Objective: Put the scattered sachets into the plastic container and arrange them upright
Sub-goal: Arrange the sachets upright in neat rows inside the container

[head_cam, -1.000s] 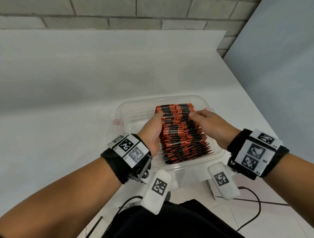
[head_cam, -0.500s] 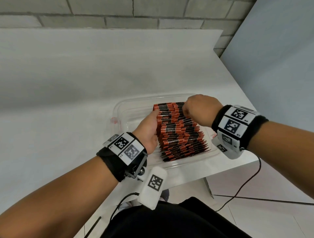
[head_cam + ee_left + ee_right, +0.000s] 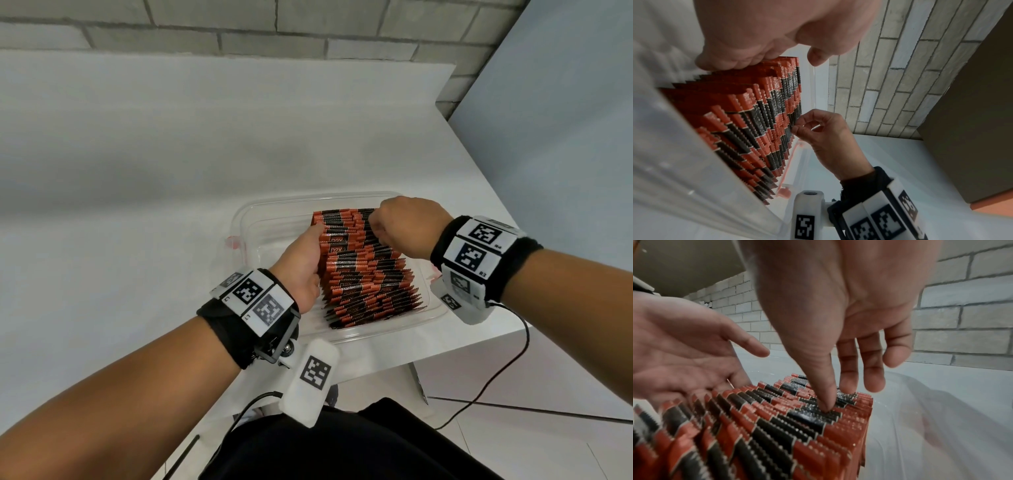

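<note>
**Sachets standing in the clear box**

The red and black sachets (image 3: 366, 270) stand on edge in one long row inside the one plastic container (image 3: 246, 219) – too many to count. The container sits on the white table (image 3: 137, 171), near its front edge.

The left hand (image 3: 301, 263) lies flat against the left side of the row, fingers straight. The right hand (image 3: 404, 229) is at the far end of the row, thumb and fingers pinching the tops of a few sachets.

The head view hides the right fingers – the right wrist view shows the thumb (image 3: 824, 395) pushed down between sachets. The left wrist view shows the pinch from the side. Behind the table is a brick wall (image 3: 308, 31).
</note>
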`<state>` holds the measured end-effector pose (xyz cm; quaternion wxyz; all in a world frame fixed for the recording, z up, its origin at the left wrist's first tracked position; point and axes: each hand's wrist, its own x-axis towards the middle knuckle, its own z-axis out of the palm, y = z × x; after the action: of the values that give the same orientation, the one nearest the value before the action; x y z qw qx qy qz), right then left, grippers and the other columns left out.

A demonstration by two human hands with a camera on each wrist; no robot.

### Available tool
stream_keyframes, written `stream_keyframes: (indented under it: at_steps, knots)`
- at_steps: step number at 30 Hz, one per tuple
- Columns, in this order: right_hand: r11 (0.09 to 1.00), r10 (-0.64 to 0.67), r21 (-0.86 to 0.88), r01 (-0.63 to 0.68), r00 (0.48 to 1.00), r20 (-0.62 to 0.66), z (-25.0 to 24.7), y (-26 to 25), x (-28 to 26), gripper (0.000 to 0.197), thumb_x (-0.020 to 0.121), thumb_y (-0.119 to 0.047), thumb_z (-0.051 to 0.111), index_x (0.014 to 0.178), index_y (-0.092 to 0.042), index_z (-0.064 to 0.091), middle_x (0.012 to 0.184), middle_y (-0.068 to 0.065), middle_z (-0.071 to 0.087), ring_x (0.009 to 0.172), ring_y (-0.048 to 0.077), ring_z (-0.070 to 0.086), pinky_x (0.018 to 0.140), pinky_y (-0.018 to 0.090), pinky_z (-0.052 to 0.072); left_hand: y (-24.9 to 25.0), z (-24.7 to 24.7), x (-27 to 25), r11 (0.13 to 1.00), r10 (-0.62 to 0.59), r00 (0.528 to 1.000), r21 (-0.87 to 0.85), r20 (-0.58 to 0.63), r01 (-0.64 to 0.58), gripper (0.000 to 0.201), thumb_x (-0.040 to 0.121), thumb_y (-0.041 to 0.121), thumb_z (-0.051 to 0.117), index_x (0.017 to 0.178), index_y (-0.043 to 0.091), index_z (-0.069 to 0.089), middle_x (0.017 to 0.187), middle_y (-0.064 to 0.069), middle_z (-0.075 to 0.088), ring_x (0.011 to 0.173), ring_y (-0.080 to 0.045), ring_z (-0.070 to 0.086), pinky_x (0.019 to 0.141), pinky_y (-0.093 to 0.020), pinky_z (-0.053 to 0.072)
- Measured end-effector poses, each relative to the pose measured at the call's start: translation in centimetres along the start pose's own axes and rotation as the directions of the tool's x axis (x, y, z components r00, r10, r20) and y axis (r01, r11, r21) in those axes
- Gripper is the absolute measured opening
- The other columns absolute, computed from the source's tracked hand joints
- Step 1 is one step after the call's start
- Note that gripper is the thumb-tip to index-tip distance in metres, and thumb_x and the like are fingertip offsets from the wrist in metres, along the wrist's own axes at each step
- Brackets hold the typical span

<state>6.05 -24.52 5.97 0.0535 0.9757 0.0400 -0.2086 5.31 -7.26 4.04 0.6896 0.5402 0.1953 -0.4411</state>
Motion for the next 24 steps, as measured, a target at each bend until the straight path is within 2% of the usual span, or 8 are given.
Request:
stream_keyframes:
  at_steps: [3,7,9,11,14,18,21,24]
  knots:
    - [1.000,0.002,0.030,-0.004,0.999,0.048,-0.1,0.3,0.2,0.019,0.090,-0.006,0.046,0.080,-0.020,0.054,0.082,-0.002,0.053,0.080,0.021,0.056,0.062,0.029,0.039,0.0,0.0,0.1,1.000,0.000,1.000,0.001,0.005,0.000,0.042,0.099,0.047,0.040,0.110,0.014,0.063,0.092,-0.001,0.068,0.079,-0.011,0.062,0.059,-0.023,0.043]
    - [0.991,0.003,0.132,-0.011,0.998,0.063,0.0,0.7,0.6,0.016,0.091,-0.008,0.050,0.091,-0.019,0.062,0.085,-0.003,0.056,0.085,0.020,0.058,0.071,0.030,0.045,0.0,0.0,0.2,1.000,-0.007,1.000,-0.006,-0.004,0.007,0.044,0.099,0.048,0.040,0.115,0.013,0.062,0.093,-0.001,0.068,0.080,-0.011,0.061,0.061,-0.024,0.043]
    - [0.985,-0.026,0.175,0.015,0.998,0.058,-0.1,0.8,0.8,0.015,0.091,-0.009,0.052,0.095,-0.016,0.065,0.085,-0.004,0.057,0.085,0.018,0.058,0.073,0.028,0.045,0.0,0.0,0.3,1.000,-0.011,1.000,-0.003,-0.007,0.011,0.045,0.099,0.048,0.040,0.117,0.013,0.062,0.088,0.001,0.066,0.075,-0.009,0.059,0.058,-0.023,0.042]
    - [0.983,-0.044,0.182,0.032,0.997,0.062,-0.2,0.8,0.9,0.014,0.091,-0.009,0.054,0.094,-0.015,0.066,0.084,-0.005,0.058,0.083,0.017,0.057,0.071,0.027,0.042,0.0,0.0,0.3,1.000,-0.012,1.000,0.001,-0.011,0.012,0.047,0.099,0.048,0.039,0.119,0.012,0.061,0.084,0.002,0.065,0.071,-0.009,0.058,0.057,-0.022,0.042]
    - [0.986,-0.060,0.159,0.048,0.996,0.069,-0.5,0.9,1.2,0.012,0.091,-0.010,0.056,0.091,-0.016,0.066,0.084,-0.006,0.059,0.081,0.013,0.055,0.070,0.026,0.039,0.0,-0.1,0.3,1.000,-0.011,1.000,-0.006,-0.007,0.011,0.047,0.099,0.047,0.039,0.121,0.012,0.060,0.088,0.001,0.066,0.074,-0.009,0.059,0.057,-0.022,0.042]
    - [0.993,-0.064,0.106,0.053,0.993,0.096,-0.6,0.8,1.2,0.014,0.090,-0.012,0.056,0.082,-0.022,0.060,0.079,-0.008,0.057,0.080,0.014,0.056,0.070,0.027,0.042,0.1,-0.1,0.2,1.000,-0.016,1.000,-0.008,0.003,0.016,0.045,0.099,0.047,0.039,0.119,0.012,0.061,0.091,0.000,0.067,0.074,-0.009,0.061,0.052,-0.020,0.044]
    - [0.994,-0.037,0.103,0.026,0.994,0.104,-0.7,0.4,1.0,0.014,0.091,-0.014,0.051,0.086,-0.014,0.064,0.081,-0.001,0.063,0.081,0.018,0.060,0.069,0.028,0.045,0.1,-0.1,0.2,1.000,-0.020,1.000,-0.002,0.004,0.020,0.043,0.099,0.047,0.040,0.115,0.013,0.062,0.086,0.001,0.067,0.073,-0.008,0.061,0.052,-0.020,0.043]
    - [0.996,-0.002,0.085,-0.009,0.991,0.132,-0.9,0.4,1.4,0.022,0.093,-0.014,0.047,0.090,-0.006,0.068,0.085,0.006,0.069,0.081,0.022,0.063,0.070,0.031,0.050,0.1,-0.1,0.2,1.000,-0.020,1.000,-0.001,-0.005,0.020,0.040,0.099,0.046,0.041,0.108,0.014,0.063,0.079,0.002,0.066,0.062,-0.006,0.060,0.044,-0.015,0.044]
